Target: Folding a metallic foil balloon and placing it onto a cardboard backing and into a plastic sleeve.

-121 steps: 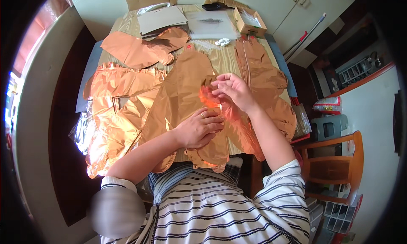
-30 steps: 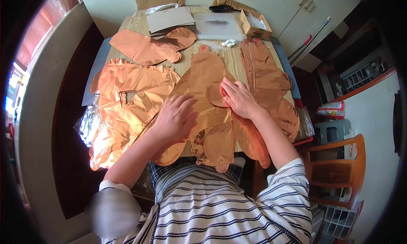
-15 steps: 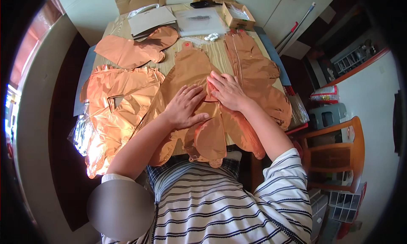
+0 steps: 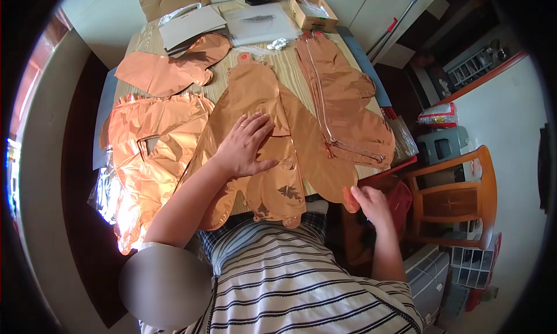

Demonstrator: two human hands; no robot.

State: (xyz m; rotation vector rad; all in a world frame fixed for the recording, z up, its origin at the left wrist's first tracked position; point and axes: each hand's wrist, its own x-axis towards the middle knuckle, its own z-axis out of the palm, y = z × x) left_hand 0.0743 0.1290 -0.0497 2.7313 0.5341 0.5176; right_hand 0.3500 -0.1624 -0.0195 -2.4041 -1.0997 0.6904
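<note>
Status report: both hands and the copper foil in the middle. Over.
Left hand spread flat on middle foil. Right hand pinching lower right foil tip. Other foil pieces close on both sides.

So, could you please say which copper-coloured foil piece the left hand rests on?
The lobed copper-coloured foil piece in the middle; the left hand lies flat on it, clear of the others.

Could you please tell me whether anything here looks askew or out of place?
Nothing looks spilled, but the middle copper foil overhangs the near edge of the table, its lower-right end in the right hand. The left foil looks crumpled, unlike the flatter middle one.
</note>
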